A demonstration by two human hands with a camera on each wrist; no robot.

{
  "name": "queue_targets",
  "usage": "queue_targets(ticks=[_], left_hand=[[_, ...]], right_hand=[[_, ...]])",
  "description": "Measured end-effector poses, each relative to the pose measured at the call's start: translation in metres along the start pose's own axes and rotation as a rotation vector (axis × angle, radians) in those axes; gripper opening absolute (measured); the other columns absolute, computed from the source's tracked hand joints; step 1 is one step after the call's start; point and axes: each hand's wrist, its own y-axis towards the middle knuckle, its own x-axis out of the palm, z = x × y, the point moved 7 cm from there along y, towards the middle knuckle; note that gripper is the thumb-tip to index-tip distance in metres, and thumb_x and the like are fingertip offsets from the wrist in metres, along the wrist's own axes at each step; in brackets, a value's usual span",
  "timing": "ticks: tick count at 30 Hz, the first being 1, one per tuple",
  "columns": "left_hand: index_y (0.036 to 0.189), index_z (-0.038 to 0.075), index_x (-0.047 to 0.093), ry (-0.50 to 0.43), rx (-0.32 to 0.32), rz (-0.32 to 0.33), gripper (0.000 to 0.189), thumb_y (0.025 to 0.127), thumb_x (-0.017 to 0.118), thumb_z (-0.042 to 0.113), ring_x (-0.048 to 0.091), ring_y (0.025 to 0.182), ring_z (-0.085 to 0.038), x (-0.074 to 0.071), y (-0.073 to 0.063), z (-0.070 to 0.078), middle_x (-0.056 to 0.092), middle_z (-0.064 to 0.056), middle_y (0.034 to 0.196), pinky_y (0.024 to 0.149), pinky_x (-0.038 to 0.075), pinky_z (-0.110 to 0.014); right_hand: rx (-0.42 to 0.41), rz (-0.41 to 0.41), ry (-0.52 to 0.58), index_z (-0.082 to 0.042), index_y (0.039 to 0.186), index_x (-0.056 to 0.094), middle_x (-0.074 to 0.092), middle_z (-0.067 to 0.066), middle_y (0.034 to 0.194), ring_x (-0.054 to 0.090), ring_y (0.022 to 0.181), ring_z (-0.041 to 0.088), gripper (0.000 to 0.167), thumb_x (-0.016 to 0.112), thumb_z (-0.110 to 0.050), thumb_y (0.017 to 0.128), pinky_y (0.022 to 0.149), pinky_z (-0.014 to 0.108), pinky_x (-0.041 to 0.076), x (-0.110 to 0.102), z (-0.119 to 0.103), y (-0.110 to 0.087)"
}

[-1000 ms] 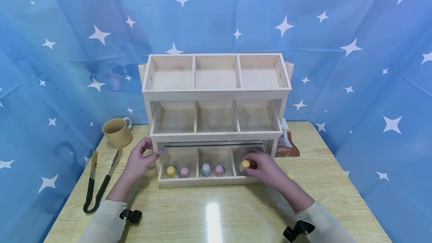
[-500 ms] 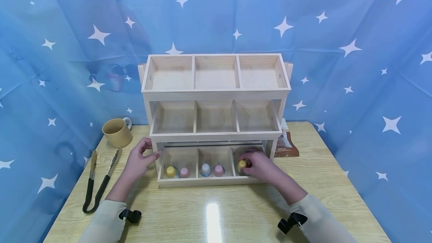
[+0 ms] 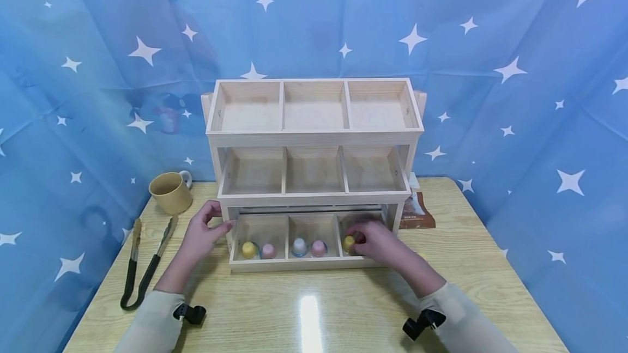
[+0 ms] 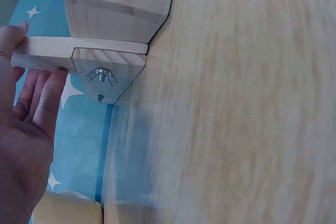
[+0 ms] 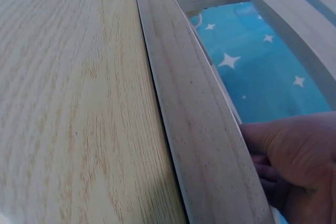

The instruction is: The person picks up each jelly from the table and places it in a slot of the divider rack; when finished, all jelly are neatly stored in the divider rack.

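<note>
A three-tier wooden rack (image 3: 314,138) stands on the table. My left hand (image 3: 202,229) grips the rack's left upright, thumb above it and fingers beneath in the left wrist view. My right hand (image 3: 376,241) reaches into the bottom tier's right compartment. Its thumb and fingers pinch around a small yellow dome-shaped cup (image 3: 349,243) and a dark red one beside it, mostly covered by the hand. The left compartment holds a yellow cup (image 3: 249,249) and a pink cup (image 3: 268,251); the middle one has a white cup (image 3: 299,245) and a pink cup (image 3: 318,248). The front board hides the right-hand pieces in the right wrist view.
Black-handled tongs (image 3: 144,266) lie on the table left of the rack, near a tan mug (image 3: 170,194). A brown packet (image 3: 417,212) lies behind the rack's right side. Something yellow shows partly beyond my right wrist. A blue starred cloth (image 3: 515,97) hangs behind.
My right hand has moved a little left and deeper into the right compartment, the yellow and dark red cups shifting left with it. My left hand has stayed at the upright.
</note>
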Motion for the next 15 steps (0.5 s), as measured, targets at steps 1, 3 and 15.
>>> queue_targets(ticks=[1, 3, 15], left_hand=[[0.131, 0.001, 0.063, -0.003, 0.000, 0.000, 0.034, 0.103, 0.081, 0.009, 0.064, 0.114, -0.011, 0.000, 0.000, 0.000, 0.069, -0.019, 0.126, 0.092, 0.059, -0.030], [0.131, 0.001, 0.063, -0.009, 0.001, -0.002, 0.034, 0.103, 0.080, 0.009, 0.064, 0.114, -0.012, 0.000, 0.001, -0.001, 0.068, -0.020, 0.126, 0.090, 0.060, -0.028], [0.130, 0.003, 0.064, 0.000, -0.011, -0.004, 0.034, 0.102, 0.081, 0.009, 0.064, 0.115, -0.016, -0.001, 0.002, -0.005, 0.069, -0.017, 0.123, 0.091, 0.061, -0.029]], right_hand=[[0.001, 0.000, 0.004, -0.003, 0.110, 0.080, 0.076, 0.004, 0.100, 0.071, 0.084, 0.010, 0.025, 0.089, 0.002, 0.087, 0.074, 0.028, 0.060, 0.000, 0.000, 0.000], [0.003, 0.002, 0.009, -0.003, 0.111, 0.080, 0.077, 0.004, 0.101, 0.072, 0.084, 0.010, 0.025, 0.089, 0.002, 0.088, 0.075, 0.028, 0.060, -0.001, 0.000, 0.000], [0.055, 0.135, 0.110, 0.000, 0.127, 0.078, 0.074, 0.002, 0.097, 0.064, 0.077, 0.009, 0.033, 0.085, -0.009, 0.096, 0.066, 0.029, 0.057, -0.025, -0.009, -0.032]])
